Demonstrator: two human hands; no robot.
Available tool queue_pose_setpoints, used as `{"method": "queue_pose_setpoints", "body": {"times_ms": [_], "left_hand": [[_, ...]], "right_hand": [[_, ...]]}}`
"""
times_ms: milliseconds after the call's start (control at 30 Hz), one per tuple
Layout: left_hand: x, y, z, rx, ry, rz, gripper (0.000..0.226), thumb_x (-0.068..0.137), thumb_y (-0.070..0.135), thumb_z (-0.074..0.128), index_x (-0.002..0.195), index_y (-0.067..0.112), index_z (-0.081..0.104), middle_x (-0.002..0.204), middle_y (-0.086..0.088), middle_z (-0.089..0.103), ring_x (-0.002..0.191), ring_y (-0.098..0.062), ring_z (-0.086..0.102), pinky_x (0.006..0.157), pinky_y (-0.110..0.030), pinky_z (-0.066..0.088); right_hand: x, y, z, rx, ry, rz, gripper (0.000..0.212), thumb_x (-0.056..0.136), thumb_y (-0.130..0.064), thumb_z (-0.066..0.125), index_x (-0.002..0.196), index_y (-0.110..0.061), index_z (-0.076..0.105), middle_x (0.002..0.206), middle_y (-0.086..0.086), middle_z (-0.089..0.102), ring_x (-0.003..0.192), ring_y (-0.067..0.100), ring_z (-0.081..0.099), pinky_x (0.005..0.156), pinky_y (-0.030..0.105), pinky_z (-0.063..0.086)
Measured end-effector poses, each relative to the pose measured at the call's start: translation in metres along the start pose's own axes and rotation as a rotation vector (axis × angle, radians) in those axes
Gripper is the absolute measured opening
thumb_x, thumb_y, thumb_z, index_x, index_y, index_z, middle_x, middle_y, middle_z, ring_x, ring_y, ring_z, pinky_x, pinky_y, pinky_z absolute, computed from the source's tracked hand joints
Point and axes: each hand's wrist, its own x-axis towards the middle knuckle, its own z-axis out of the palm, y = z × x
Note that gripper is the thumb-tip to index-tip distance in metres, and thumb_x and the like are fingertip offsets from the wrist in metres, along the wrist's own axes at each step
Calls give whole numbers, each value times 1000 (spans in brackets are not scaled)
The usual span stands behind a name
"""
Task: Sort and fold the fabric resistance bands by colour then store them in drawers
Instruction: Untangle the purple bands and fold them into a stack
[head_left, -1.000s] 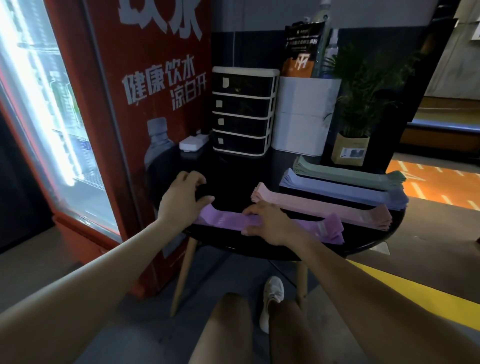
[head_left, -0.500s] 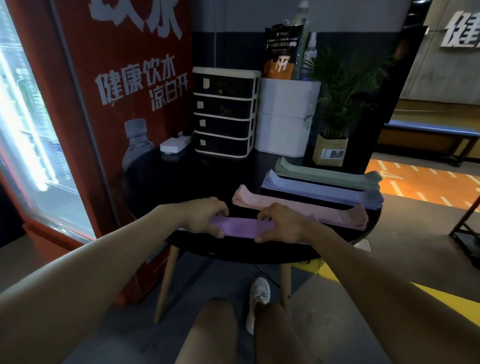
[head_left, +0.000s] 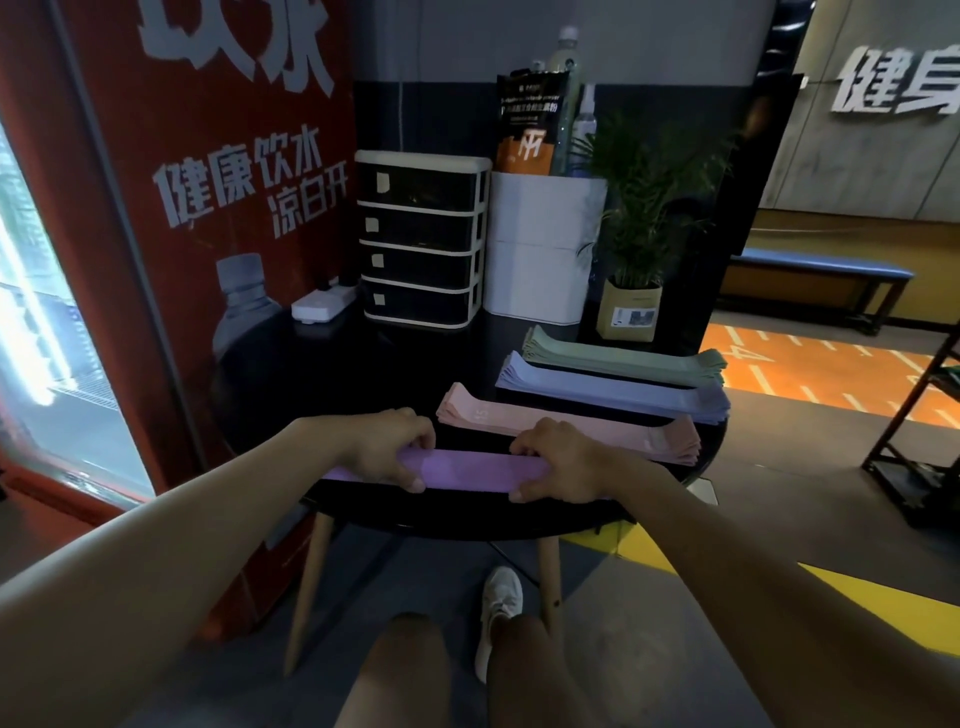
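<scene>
At near desk (head_left: 467, 525) edge, L hand (head_left: 379, 449) & R hand (head_left: 558, 462) each clench an end of the purple band (head_left: 470, 470), held flat btwn the grips. Just beyond R grip: pink stack (head_left: 566, 423), then blue (head_left: 613, 392), green (head_left: 623, 356). Drawer unit (head_left: 423, 239) well beyond L grip, at desk's far side.

Purple band (head_left: 467, 470) lifted off table, both hands now gripping ends; left hand (head_left: 387, 447) closed on it.
</scene>
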Motion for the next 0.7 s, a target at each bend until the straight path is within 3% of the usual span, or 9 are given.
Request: {"method": "queue_pose_setpoints", "body": {"times_ms": [100,267,433,700], "left_hand": [[0,1,3,-14,1,-7,58,83,39,66,132,25,39,124,3,38,117,-14,40,105,-33,37],[0,1,5,20,8,-5,46,82,41,65,121,28,45,117,4,42,108,-14,47,100,-34,42],[-3,5,3,-25,12,-19,54,84,36,65,132,24,41,121,4,38,114,-15,45,105,-31,37],[-12,-3,6,-93,97,-2,64,85,33,66,139,19,37,130,1,39,121,-14,42,106,-25,34]], "right_hand": [[-8,6,2,13,14,31,70,80,-52,65,137,-19,40,129,10,37,121,26,36,103,39,36],[-14,4,2,6,19,71,60,82,-47,64,130,-18,45,126,10,40,118,27,39,100,40,39],[-17,-1,-1,11,4,66,74,83,-48,63,143,-17,33,135,10,35,126,28,33,107,39,32],[-4,-12,5,21,42,8,76,81,-50,64,144,-19,33,138,9,35,127,28,33,108,42,31]]}}
